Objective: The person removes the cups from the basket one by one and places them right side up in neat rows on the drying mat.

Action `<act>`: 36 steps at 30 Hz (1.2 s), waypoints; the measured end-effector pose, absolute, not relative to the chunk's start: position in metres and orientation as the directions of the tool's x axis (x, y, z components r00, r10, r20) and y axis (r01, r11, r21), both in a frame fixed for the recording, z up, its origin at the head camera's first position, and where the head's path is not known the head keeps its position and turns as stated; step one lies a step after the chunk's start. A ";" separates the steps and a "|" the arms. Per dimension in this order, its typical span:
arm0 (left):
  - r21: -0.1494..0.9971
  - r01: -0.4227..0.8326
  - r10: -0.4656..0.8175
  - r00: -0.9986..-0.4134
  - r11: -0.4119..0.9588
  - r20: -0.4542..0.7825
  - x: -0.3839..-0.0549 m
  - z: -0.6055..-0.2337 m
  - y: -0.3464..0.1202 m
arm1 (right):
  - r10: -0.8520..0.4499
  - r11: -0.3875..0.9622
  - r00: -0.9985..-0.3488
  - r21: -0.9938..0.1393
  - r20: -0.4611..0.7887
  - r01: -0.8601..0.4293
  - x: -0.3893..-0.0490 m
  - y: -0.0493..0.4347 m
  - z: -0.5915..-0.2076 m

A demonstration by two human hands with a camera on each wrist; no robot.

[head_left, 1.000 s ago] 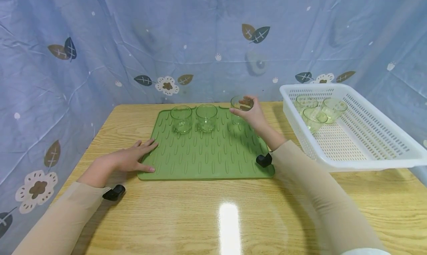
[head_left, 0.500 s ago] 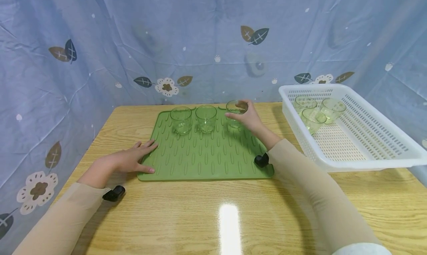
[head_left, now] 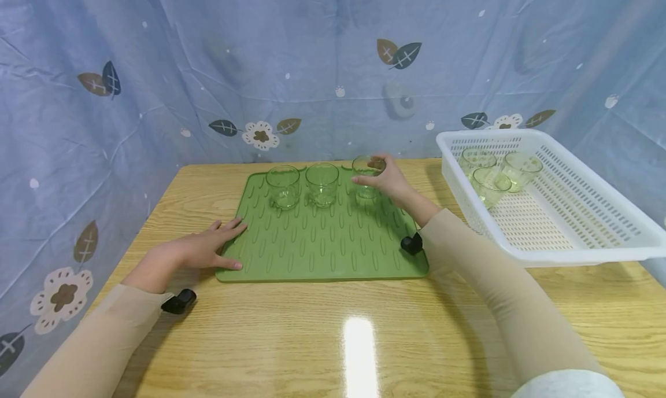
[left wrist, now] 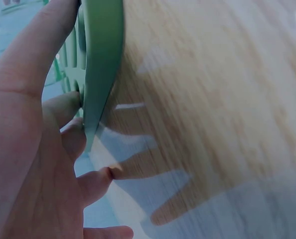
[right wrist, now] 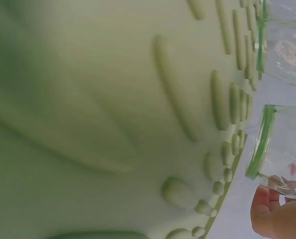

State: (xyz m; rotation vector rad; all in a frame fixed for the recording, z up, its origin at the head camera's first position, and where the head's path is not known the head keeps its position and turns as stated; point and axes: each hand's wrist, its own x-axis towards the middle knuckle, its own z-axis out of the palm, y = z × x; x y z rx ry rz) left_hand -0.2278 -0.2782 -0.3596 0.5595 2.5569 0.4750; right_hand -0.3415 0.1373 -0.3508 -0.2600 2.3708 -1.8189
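At the back of a green ridged drying mat (head_left: 322,247), my right hand (head_left: 393,182) grips a clear drinking glass (head_left: 366,191) from its right side, thumb in front. The right wrist view shows this glass (right wrist: 285,144) upright at the mat, with the right hand's (right wrist: 282,216) fingertips against its wall. To its left stand a middle glass (head_left: 323,190) and a left glass (head_left: 284,192), both upright on the mat. My left hand (head_left: 203,250) rests on the mat's left edge, fingers spread; the left wrist view has its fingertips touching the mat rim (left wrist: 104,50).
A white perforated plastic basket (head_left: 541,253) stands on the right of the wooden table (head_left: 270,340), with 3 upright glasses (head_left: 489,190) grouped in its left part. A blue patterned curtain (head_left: 322,68) hangs close behind the table.
The right hand has brought its glass slightly left and down to the mat, nearer the middle glass, and has barely moved in the last half second. The left hand has stayed in place.
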 end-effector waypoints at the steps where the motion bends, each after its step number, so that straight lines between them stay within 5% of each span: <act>1: 0.422 0.300 0.465 -0.802 0.856 -0.374 -0.228 -0.359 -0.278 | -0.224 0.264 -0.974 -0.963 -0.014 -0.046 -0.341 0.138 -0.351; 36: 0.409 0.314 0.470 -0.801 0.857 -0.370 -0.228 -0.359 -0.279 | -0.241 0.423 -0.970 -0.902 -0.018 -0.088 -0.338 0.135 -0.360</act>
